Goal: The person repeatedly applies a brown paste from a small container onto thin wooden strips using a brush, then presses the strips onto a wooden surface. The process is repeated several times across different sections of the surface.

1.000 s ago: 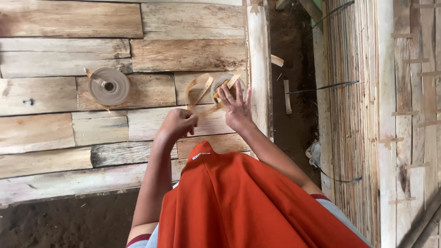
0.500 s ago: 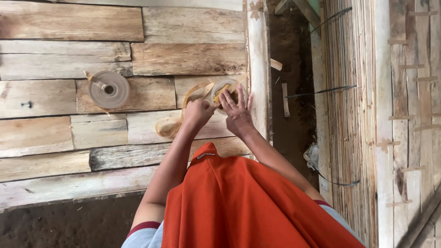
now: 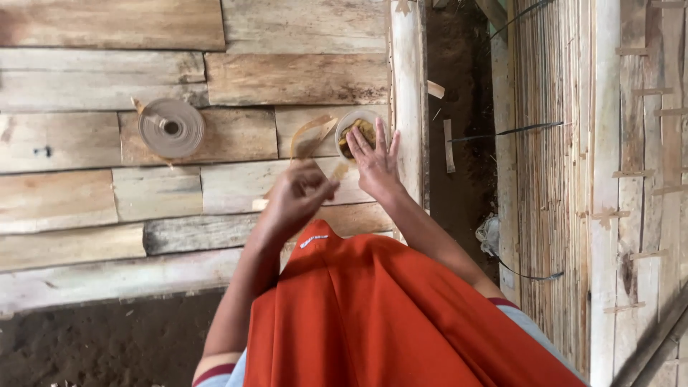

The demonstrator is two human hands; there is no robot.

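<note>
Orange cloth (image 3: pixel 401 315) drapes the person's lap as the right hand (image 3: pixel 375 162) rests with fingers spread, fingertips in a small clear bowl (image 3: pixel 358 123). Curled shut, the left hand (image 3: pixel 299 195) pinches a tan strip (image 3: pixel 309 136). A tape roll (image 3: pixel 170 127) lies well apart on the weathered plank floor (image 3: pixel 107 79), beside bamboo slats (image 3: pixel 552 179).

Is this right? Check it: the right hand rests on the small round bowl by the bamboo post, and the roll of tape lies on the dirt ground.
Not quite. The head view shows the roll of tape lying on the wooden planks, not on the dirt. The rest holds: the right hand rests on the small round bowl by the bamboo post.
</note>
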